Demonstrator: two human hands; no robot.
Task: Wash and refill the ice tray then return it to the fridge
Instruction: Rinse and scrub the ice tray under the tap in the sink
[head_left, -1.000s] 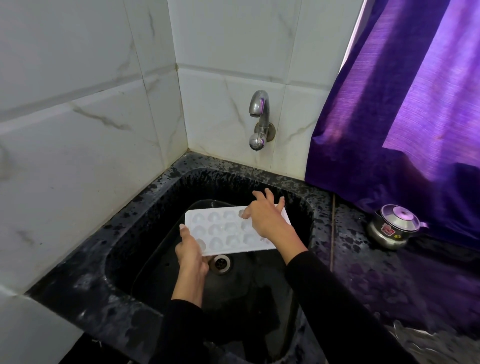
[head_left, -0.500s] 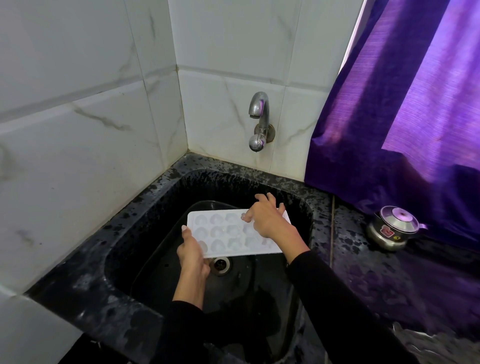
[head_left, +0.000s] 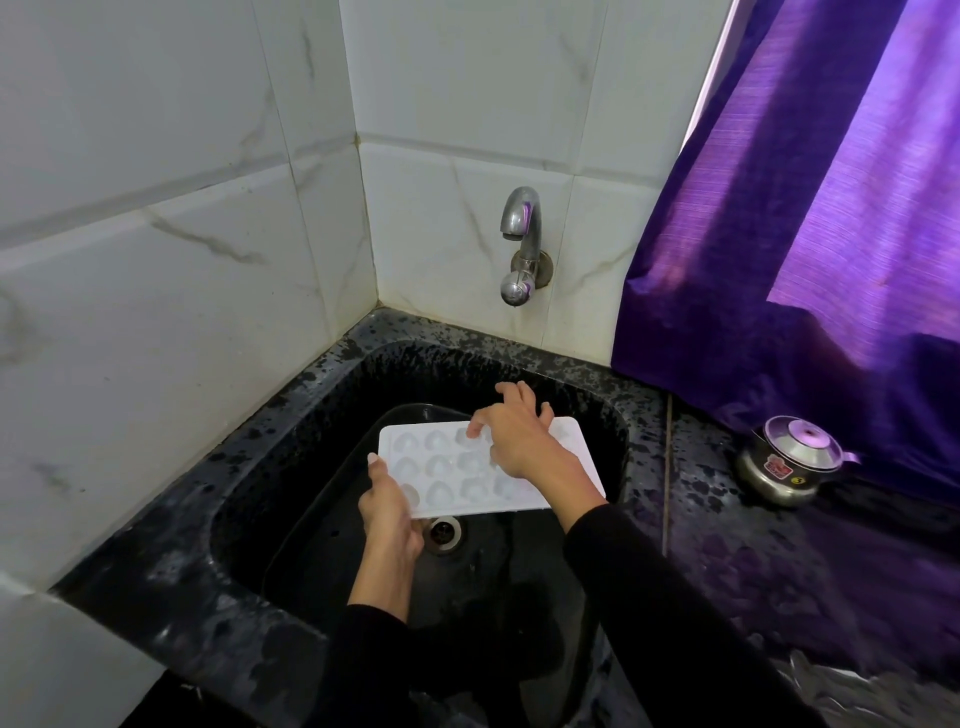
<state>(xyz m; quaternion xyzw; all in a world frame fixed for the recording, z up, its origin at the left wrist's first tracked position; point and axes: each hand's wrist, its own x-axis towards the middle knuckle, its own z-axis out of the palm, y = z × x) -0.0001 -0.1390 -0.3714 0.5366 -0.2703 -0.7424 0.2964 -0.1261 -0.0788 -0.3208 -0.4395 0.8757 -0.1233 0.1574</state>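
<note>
A white ice tray with rounded moulds is held level over the black sink, above the drain. My left hand grips its near-left corner, thumb on the rim. My right hand lies on top of the tray's right half, fingers spread and fingertips pressing into the moulds; it hides part of that side. The chrome tap sticks out of the tiled wall behind the sink, and no water shows running from it.
White marble-look tiles close off the left and back. A purple curtain hangs at right over the dark speckled counter. A small lidded steel pot stands on that counter. Crumpled plastic lies at the bottom right.
The tray has sunk slightly lower in the sink and tilted flatter. My right hand's fingers have shifted across its top; my left hand keeps its hold on the corner.
</note>
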